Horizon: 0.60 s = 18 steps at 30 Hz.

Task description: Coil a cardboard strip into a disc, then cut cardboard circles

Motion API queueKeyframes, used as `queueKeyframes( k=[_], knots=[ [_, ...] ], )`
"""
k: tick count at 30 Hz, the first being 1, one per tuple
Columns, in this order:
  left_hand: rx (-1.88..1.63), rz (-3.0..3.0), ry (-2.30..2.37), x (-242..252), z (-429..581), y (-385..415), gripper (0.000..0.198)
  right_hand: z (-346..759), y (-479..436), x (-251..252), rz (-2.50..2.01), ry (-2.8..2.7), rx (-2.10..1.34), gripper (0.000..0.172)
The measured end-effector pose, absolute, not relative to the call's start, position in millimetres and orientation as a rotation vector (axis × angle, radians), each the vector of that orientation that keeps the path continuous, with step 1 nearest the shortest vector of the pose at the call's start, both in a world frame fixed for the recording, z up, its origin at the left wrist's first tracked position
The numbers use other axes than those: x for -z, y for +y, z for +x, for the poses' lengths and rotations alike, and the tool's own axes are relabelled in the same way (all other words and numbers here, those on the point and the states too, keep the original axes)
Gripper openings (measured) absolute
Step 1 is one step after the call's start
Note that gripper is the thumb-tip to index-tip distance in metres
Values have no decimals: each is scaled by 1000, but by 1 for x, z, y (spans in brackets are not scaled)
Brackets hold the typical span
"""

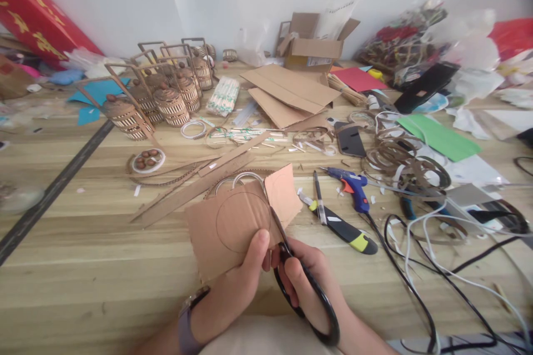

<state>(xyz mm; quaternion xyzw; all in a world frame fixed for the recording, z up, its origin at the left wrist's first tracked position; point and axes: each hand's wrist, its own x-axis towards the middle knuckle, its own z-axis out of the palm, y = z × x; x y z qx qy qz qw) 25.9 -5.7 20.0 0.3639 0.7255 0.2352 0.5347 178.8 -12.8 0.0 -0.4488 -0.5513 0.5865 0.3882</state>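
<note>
Glue gun (355,189) and pen (320,199) lie on wooden table (104,288)

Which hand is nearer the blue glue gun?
Right. The right hand, holding scissors, is nearer you and left of the glue gun; the left hand, holding cardboard, is farther left.

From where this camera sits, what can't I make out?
All in the head view:
Left hand: fingers partly hidden by the cardboard piece.
Right hand: forearm cut off by the bottom edge.
Red panel: cut off by the left edge.
Carton label: print too small and blurred.
</note>
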Motion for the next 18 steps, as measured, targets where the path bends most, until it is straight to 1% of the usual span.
queueKeyframes(
  k=[3,8,14,18],
  knots=[
    [-482,787,1727,-19,27,-5,51,178,-12,-1,-1143,-1386,-1501,67],
    [-497,785,1701,-21,30,-4,53,177,-12,0,-1142,-1344,-1513,65],
    [-425,705,1672,-18,29,-6,58,176,-13,1,-1137,-1325,-1529,67],
    [-407,804,1643,-14,29,-10,60,176,-9,0,-1122,-1351,-1471,70]
  ],
)
